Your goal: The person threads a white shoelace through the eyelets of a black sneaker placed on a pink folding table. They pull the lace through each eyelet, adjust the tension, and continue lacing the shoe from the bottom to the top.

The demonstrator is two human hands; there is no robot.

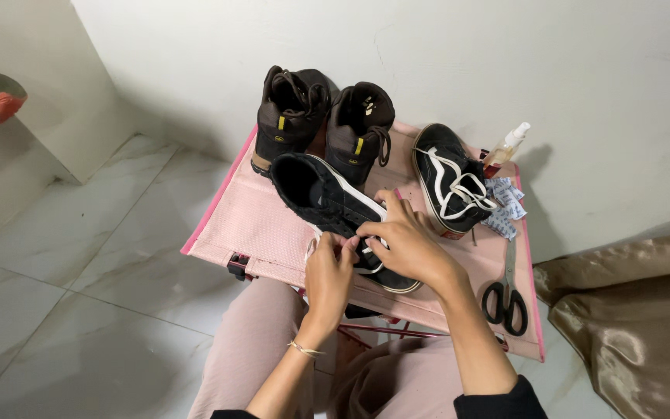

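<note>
A black high-top sneaker [321, 194] with a white stripe lies on its side on the small pink table [249, 221], its toe towards me. Both my hands are on its front part. My left hand [327, 275] pinches a white lace [311, 247] at the shoe's near side. My right hand [406, 242] rests over the laces, fingers curled on them. The matching black sneaker [450, 177], with loose white laces, lies to the right.
Two dark brown boots [323, 120] stand at the table's far edge. Black-handled scissors [507, 291] lie at the right front. A small spray bottle [508, 146] and small white and blue packets [505, 203] sit at the right. Brown fabric [637, 326] lies on the tiled floor.
</note>
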